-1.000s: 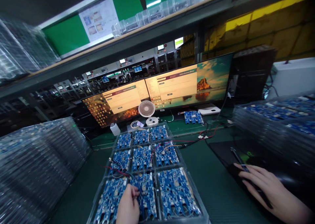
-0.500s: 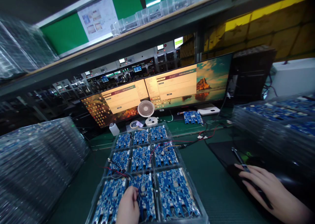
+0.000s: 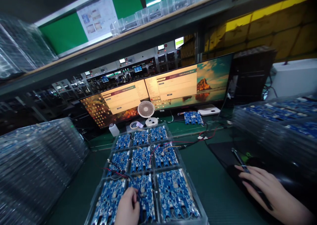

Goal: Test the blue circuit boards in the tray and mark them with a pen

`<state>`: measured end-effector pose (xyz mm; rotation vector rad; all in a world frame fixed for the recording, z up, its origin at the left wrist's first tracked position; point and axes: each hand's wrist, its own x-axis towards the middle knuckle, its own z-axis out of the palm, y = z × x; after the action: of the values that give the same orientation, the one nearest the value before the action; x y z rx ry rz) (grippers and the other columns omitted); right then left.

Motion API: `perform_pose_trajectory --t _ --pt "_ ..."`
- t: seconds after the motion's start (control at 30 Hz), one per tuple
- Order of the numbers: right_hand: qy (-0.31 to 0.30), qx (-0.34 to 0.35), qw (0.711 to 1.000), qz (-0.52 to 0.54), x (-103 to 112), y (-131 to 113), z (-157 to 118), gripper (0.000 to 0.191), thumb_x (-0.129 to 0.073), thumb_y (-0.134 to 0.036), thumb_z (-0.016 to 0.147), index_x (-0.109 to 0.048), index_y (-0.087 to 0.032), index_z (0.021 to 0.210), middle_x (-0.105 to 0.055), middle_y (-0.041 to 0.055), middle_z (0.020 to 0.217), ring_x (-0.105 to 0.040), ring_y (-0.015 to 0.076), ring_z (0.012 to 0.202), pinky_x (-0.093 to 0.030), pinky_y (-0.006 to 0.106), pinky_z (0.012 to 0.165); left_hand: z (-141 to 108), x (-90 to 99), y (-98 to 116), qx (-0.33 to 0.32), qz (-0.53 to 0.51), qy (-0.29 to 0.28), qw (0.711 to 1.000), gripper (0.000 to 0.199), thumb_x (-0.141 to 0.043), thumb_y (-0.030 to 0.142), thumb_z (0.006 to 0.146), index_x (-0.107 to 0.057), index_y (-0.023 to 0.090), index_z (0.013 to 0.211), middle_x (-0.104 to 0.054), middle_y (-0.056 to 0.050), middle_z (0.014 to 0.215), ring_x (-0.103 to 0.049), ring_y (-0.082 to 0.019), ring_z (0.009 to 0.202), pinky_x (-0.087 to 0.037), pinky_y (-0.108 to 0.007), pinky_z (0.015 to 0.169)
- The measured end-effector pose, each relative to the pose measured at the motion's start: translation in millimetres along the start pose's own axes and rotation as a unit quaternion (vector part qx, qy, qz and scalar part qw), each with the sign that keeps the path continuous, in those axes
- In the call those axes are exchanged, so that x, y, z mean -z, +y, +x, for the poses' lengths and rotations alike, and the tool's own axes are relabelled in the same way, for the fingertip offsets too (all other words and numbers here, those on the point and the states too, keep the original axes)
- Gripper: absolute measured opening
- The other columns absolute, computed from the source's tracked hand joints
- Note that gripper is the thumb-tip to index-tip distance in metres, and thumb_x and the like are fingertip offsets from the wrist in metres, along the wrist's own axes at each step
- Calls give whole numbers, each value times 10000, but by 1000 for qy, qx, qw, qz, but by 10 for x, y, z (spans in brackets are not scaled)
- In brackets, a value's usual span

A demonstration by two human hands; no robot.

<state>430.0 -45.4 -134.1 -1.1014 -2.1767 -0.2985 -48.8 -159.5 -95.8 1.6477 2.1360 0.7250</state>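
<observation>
My left hand (image 3: 128, 205) is closed in a pinch over the front middle circuit board (image 3: 146, 198), at the bottom of the view. A thin cable (image 3: 130, 177) runs from red and black wires to the pinched fingertips, which hide its end. Blue circuit boards fill the compartments of a clear plastic tray (image 3: 199, 203). On the right, my right hand (image 3: 269, 188) has a dark pen (image 3: 239, 157) with a silvery end lodged between its fingers. That hand lies low over the black mouse pad (image 3: 220, 149); whatever is beneath the palm is hidden.
Tall stacks of board-filled trays stand at left (image 3: 42, 162) and right (image 3: 267, 126). Behind the tray are a small white fan (image 3: 146, 109), a tape roll (image 3: 134, 125), a white bottle (image 3: 114, 130), a loose board (image 3: 193, 118) and two monitors (image 3: 173, 86). Loose wires (image 3: 208, 137) cross the green mat.
The view has shifted very slightly. Both hands keep nearly the same place and grip; the left hand remains pinched at the same board.
</observation>
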Motion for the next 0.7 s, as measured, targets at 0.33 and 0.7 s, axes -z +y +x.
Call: perform_pose_trajectory --t 0.33,0.7 --pt "17 -7 1000 11 -1 -20 16 246 -560 -351 816 -603 -262 1041 -657 66 1127 -607 256 1030 -552 388 802 -34 46 77 10 21 1 1000 176 -410 66 663 -359 234 648 -645 -50 919 -593 -197 944 -434 -309 858" --pt "33 -194 980 5 293 618 -85 300 -435 -385 894 -554 -239 1128 -649 82 1087 -614 256 1009 -475 405 924 -46 -37 33 -12 35 60 998 217 -433 40 650 -357 242 621 -648 -59 857 -605 -210 924 -450 -300 836"
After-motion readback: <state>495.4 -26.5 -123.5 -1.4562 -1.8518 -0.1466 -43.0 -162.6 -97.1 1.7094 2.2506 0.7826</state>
